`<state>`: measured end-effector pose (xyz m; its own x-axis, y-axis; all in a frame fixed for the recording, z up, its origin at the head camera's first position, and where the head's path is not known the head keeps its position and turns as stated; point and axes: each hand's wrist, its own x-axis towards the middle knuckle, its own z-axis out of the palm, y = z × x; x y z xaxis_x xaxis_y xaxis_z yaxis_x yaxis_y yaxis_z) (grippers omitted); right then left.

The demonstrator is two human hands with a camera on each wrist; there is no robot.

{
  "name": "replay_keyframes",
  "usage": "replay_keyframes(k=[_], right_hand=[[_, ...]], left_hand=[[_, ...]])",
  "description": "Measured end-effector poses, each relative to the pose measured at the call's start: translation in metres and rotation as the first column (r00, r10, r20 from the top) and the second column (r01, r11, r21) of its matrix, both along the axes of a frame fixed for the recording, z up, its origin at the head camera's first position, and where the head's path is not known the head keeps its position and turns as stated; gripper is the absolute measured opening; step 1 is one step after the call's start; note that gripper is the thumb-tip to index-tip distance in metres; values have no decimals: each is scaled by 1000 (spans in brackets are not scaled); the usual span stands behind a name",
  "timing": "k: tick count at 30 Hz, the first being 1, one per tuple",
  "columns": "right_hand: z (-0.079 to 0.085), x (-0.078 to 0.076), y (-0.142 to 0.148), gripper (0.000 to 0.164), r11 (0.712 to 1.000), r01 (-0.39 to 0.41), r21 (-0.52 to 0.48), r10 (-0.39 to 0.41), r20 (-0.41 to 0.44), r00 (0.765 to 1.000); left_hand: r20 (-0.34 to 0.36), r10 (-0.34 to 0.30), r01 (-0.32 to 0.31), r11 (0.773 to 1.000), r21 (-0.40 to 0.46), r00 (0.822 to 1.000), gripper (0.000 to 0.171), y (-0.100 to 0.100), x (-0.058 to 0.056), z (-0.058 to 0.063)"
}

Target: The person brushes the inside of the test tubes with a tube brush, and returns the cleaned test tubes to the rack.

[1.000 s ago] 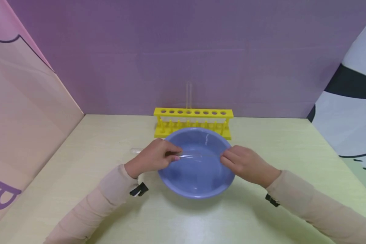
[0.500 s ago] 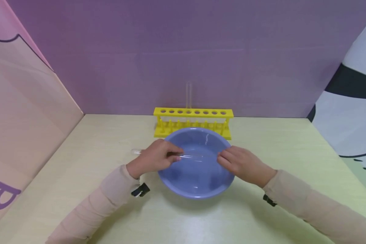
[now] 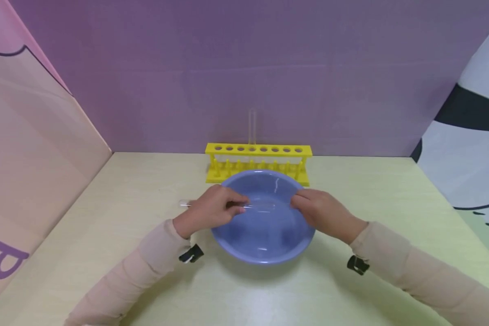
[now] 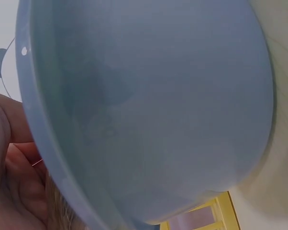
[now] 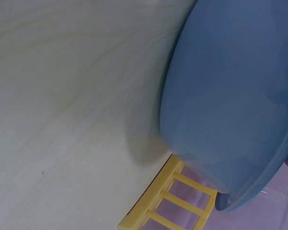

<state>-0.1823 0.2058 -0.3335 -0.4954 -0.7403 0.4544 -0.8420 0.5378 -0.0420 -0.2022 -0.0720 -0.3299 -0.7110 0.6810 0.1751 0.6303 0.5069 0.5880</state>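
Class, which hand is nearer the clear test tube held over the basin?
Left. The left hand grips the test tube; the right hand is beyond its visible right end, near the blue basin's right rim.

1. The basin (image 3: pixel 261 242) is plain periwinkle blue, with whitish shine spots.
2. The tube above the basin (image 3: pixel 265 206) is clear and colourless.
3. Near the far edge of the tabletop (image 3: pixel 265 303), the rack (image 3: pixel 258 153) is bright yellow; its standing tube (image 3: pixel 252 129) is also colourless.
4. The tabletop itself is pale cream, with faint wood grain.
5. Both sleeves (image 3: pixel 142 267) are plain beige; the straps (image 3: pixel 191 253) under them are black.
6. Behind the far edge, the wall (image 3: pixel 261 68) is purple.
7. At the left edge, the panel (image 3: pixel 45 136) is pinkish beige and bears a purple letter (image 3: pixel 9 265).
8. At the right edge, the white panel (image 3: pixel 464 163) carries a black band (image 3: pixel 472 111).
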Motion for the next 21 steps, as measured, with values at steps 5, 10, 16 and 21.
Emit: replay_keyframes(k=[5,10,16,21], right_hand=[[2,-1,-2,27,999,15,-35,-9,171,985],[5,-1,-7,24,998,38,-48,-23,285,958],[7,-2,-11,21,996,52,-76,-20,370,929],[8,-4,-14,20,992,86,-97,-30,469,883]], left_hand=[[-8,-2,2,1000,-6,1000,23,1,1,1],[9,-7,7,1000,1,1000,22,3,1,3],[4,0,0,1000,-1,1000,23,3,2,1],[-15,3,-3,1000,5,1000,22,1,2,0]])
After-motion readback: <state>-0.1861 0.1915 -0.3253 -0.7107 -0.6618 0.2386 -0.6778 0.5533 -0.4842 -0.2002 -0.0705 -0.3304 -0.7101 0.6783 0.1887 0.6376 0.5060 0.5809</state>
